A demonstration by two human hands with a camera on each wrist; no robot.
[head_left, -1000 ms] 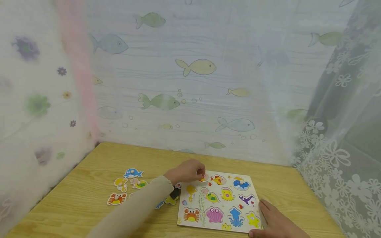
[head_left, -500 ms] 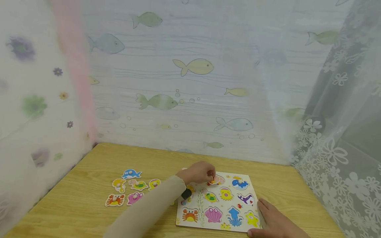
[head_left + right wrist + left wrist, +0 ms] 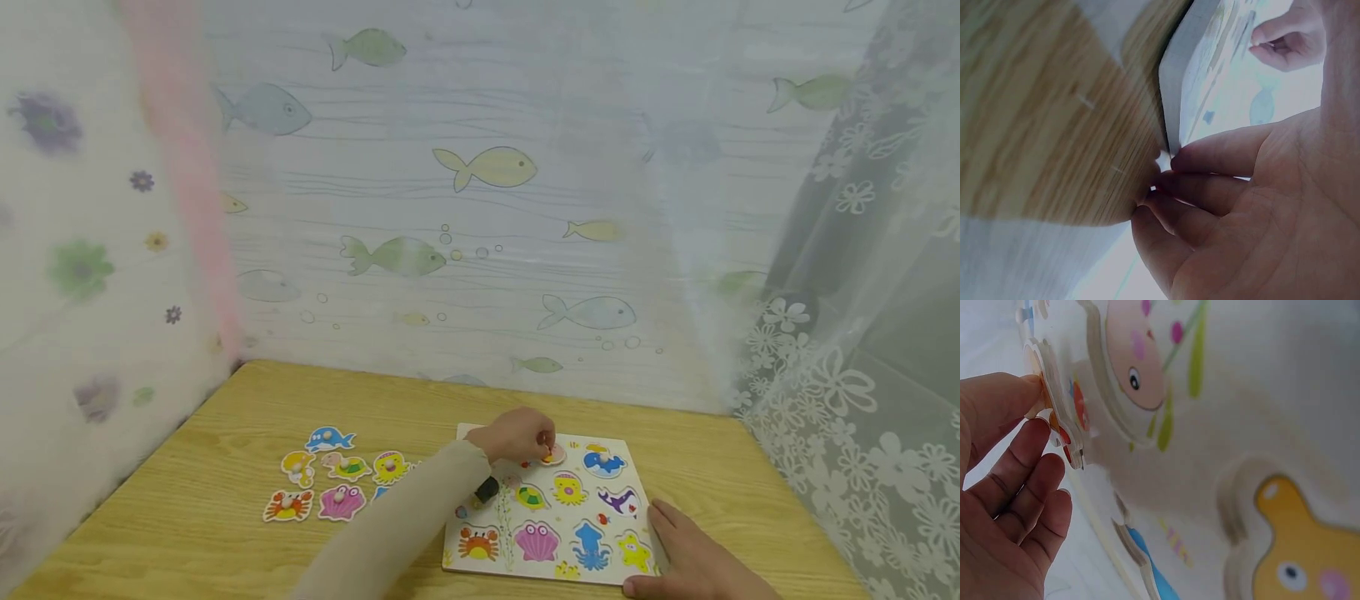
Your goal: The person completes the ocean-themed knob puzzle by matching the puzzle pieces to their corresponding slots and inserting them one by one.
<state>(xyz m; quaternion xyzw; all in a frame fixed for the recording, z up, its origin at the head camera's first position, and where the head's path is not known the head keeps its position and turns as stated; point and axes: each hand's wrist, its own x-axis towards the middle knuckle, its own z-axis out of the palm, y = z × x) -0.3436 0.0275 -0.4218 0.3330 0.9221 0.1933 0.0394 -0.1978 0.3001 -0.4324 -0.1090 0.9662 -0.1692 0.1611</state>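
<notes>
Near the top edge of a wooden puzzle board (image 3: 603, 577), my left hand (image 3: 517, 435) pinches a fish puzzle piece (image 3: 553, 455) between thumb and index finger. In the left wrist view the piece (image 3: 1054, 403) stands close over the board's face, its knob hidden by the fingers. The other fingers of that hand (image 3: 1004, 500) are loosely bent. My right hand (image 3: 693, 554) rests at the board's right side, fingers along the edge and thumb by the lower corner. In the right wrist view its fingertips (image 3: 1182, 159) touch the board's edge and the tabletop. A whale piece (image 3: 604, 461) sits in its top-right recess.
Left of the board lie several knobbed pieces, among them a crab (image 3: 288, 505), a shell (image 3: 342, 502), a turtle (image 3: 347, 467), an octopus (image 3: 391, 468) and a blue dolphin (image 3: 330, 439). My left sleeve (image 3: 401, 525) hides others. A fish-print curtain (image 3: 480, 275) hangs behind the table.
My left hand has carried the fish piece rightward along the board's top row to the fish recess, moving little in the last half second. The right hand keeps its place.
</notes>
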